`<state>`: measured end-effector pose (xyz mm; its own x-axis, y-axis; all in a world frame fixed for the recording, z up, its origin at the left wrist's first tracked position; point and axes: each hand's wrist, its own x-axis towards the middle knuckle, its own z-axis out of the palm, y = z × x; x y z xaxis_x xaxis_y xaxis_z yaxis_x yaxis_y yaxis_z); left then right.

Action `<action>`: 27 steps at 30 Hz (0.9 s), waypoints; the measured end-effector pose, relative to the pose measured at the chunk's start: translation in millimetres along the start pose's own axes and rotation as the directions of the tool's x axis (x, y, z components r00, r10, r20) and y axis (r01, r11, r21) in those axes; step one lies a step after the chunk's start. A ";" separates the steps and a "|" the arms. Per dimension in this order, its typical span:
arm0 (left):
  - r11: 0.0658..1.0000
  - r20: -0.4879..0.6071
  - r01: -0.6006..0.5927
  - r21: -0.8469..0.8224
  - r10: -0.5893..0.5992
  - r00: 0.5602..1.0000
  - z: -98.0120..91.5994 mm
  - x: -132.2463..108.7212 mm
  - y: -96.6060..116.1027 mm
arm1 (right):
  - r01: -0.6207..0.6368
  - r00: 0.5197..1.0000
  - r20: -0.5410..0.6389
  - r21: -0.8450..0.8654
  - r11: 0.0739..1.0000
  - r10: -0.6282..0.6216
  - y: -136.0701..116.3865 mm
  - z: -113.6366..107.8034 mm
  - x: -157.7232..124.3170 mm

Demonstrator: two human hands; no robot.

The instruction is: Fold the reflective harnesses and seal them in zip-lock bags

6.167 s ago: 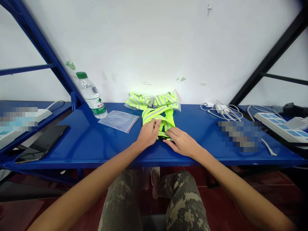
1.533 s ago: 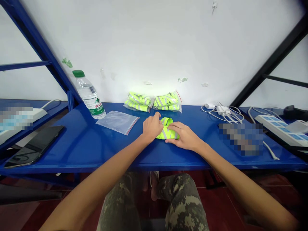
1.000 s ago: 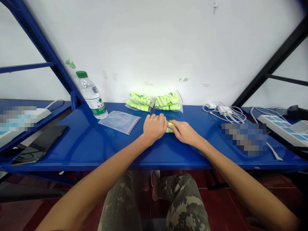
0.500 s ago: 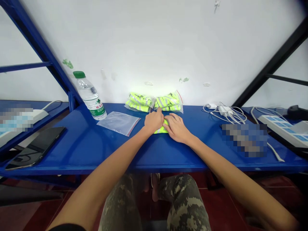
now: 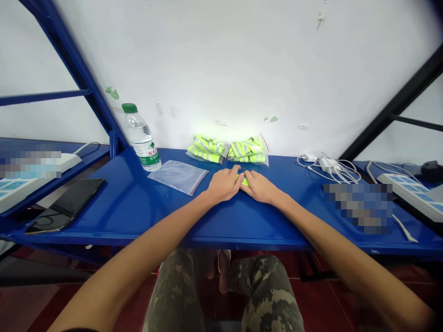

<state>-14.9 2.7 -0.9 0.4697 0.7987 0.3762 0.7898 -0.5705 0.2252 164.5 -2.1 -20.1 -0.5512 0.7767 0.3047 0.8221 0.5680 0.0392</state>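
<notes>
A small folded neon-yellow reflective vest [image 5: 245, 180] lies on the blue table, mostly covered by my hands. My left hand [image 5: 223, 184] is closed over its left side, thumb toward the middle and index finger stretched forward. On the other side my right hand [image 5: 260, 185] grips it with bent fingers. Only a thin strip of yellow shows between them. Behind the hands, against the wall, stand two clear bags of yellow-and-silver reflective fabric, a left bag [image 5: 207, 148] and a right bag [image 5: 247, 150]. A flat zip bag [image 5: 178, 176] with a red seal line lies left of my left hand.
A water bottle [image 5: 142, 140] with a green cap stands at the back left. A dark phone [image 5: 65, 206] lies near the left front edge. White cables and a charger [image 5: 328, 163], a blurred-out object [image 5: 360, 207] and a power strip [image 5: 413, 196] are on the right.
My hands have drawn closer together around the yellow vest, covering more of it. The left hand has shifted a little toward me. The view has moved slightly.
</notes>
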 end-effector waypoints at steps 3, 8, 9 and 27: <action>0.997 -0.020 0.057 0.058 -0.056 0.998 -0.6 3.7 0.0 | -0.061 0.998 0.015 0.012 0.998 0.060 1.2 -2.6 8.7; 0.977 -0.105 0.197 0.085 -0.188 0.977 3.0 23.2 -4.1 | -0.153 0.986 -0.026 0.203 0.967 0.162 2.0 -2.9 13.9; 0.975 -0.118 0.207 0.080 -0.197 0.973 3.8 25.8 -5.4 | -0.142 0.985 -0.056 0.252 0.957 0.161 1.7 -2.2 13.2; 0.943 -0.116 0.332 0.031 -0.327 0.938 -5.0 31.7 -3.0 | -0.168 0.961 -0.104 0.516 0.840 0.256 -13.8 -2.7 25.7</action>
<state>-4.4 28.8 14.9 0.1368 0.9134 0.3835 0.9129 -0.2665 0.3091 139.4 9.3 -10.2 -0.3043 0.8638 0.4016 0.7093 0.4869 -0.5097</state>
